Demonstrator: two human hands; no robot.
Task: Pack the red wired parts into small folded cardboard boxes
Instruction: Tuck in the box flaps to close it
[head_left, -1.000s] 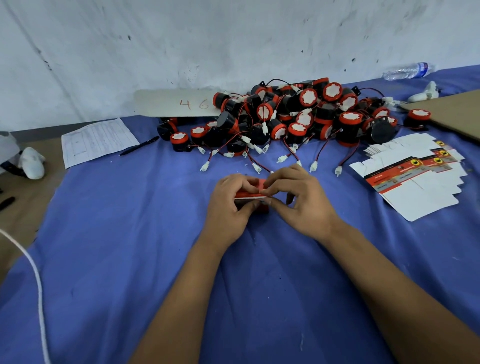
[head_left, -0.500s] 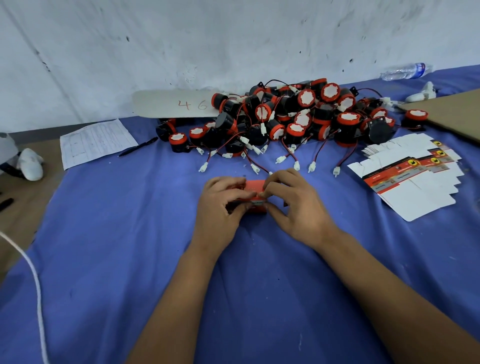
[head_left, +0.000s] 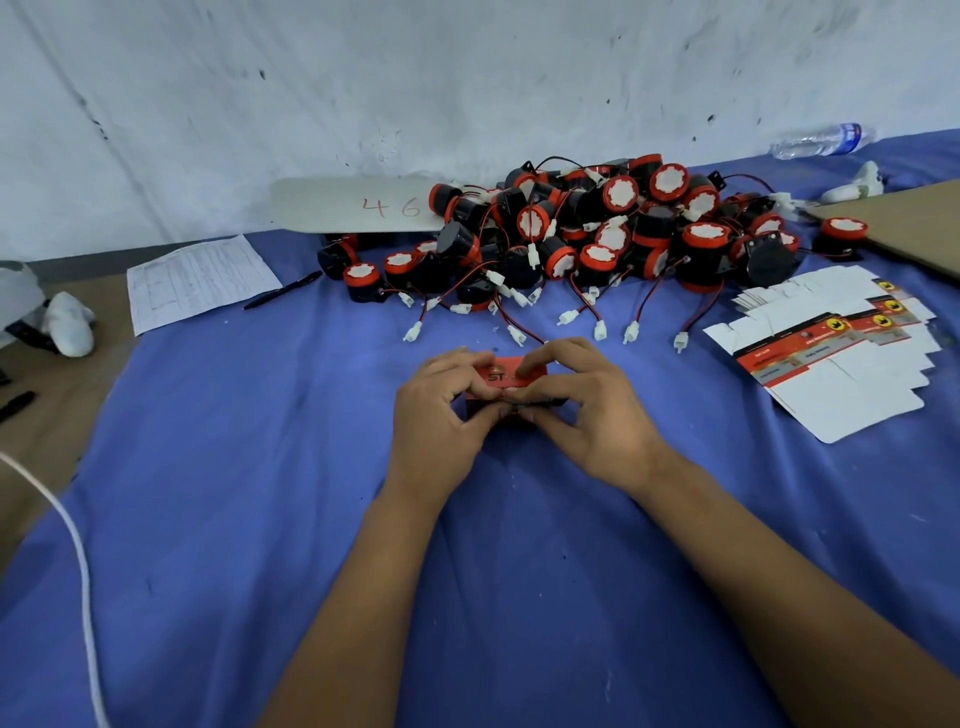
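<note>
A small red cardboard box (head_left: 501, 375) sits low over the blue cloth at the centre, held from both sides. My left hand (head_left: 441, 410) grips its left end with curled fingers and thumb. My right hand (head_left: 592, 410) pinches its right end and front edge. Whatever is inside the box is hidden by my fingers. Behind the box lies a big heap of black-and-red round wired parts (head_left: 597, 239) with white plugs on red and black wires. A fanned stack of flat, unfolded box blanks (head_left: 841, 364) lies to the right.
A blue cloth (head_left: 260, 467) covers the table. At the back left lie a printed sheet (head_left: 197, 280) and a black pen (head_left: 283, 291). A white board marked 46 (head_left: 358, 205) leans on the wall. A water bottle (head_left: 821, 140) and brown cardboard (head_left: 909, 223) are at the far right.
Both hands stay on the red box. The fingers have shifted and more of the box's red top face now shows between them.
</note>
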